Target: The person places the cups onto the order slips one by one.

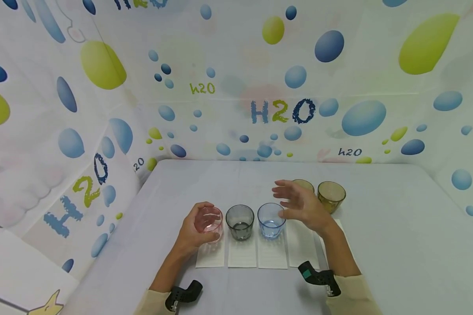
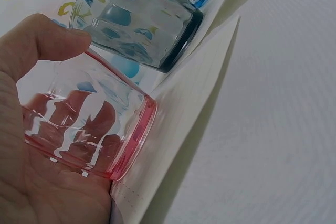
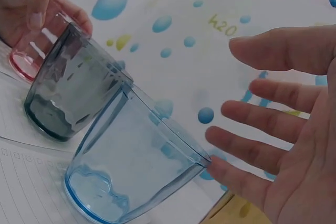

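My left hand (image 1: 190, 234) holds a pink-tinted glass (image 1: 210, 224), with thumb and fingers curled round its sides. In the left wrist view, the fingers show through the clear wall of this glass (image 2: 79, 124). Beside it stand a smoky grey glass (image 1: 240, 222) and a blue glass (image 1: 269, 224), side by side in a row on white paper strips (image 1: 242, 256). My right hand (image 1: 305, 208) hovers by the blue glass, its fingers spread and holding nothing. In the right wrist view, one fingertip lies close to the blue glass's rim (image 3: 168, 129); contact is unclear.
Two amber glasses stand behind my right hand: one (image 1: 331, 195) at the right, the other (image 1: 304, 183) partly hidden by the hand. More paper strips (image 1: 301, 245) lie under the right forearm. A white cloth (image 1: 398, 245) covers the table, with a patterned curtain (image 1: 228, 43) behind.
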{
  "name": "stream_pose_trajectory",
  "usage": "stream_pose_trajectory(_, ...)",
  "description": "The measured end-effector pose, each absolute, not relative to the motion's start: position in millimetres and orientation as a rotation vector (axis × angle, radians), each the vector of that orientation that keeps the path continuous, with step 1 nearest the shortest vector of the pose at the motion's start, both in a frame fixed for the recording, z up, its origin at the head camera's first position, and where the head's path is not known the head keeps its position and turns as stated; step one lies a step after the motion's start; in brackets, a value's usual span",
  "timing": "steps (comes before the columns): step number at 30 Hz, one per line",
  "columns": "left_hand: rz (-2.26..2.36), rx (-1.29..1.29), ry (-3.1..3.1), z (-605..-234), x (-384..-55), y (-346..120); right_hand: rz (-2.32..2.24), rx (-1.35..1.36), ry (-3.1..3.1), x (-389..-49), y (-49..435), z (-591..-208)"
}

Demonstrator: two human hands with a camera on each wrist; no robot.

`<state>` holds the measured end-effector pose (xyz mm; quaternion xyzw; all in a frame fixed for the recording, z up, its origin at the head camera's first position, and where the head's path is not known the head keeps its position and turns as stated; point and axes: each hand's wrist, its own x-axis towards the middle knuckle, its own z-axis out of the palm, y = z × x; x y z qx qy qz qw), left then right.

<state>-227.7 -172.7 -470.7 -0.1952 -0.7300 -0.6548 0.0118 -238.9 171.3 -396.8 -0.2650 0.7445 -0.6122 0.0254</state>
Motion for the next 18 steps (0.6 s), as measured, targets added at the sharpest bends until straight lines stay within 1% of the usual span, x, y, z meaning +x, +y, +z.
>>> stream_pose_trajectory(18,-2.059,-0.61,-2.267,-471,-228,-173,-2.064,-0.694,2.709,-240,186,-400)
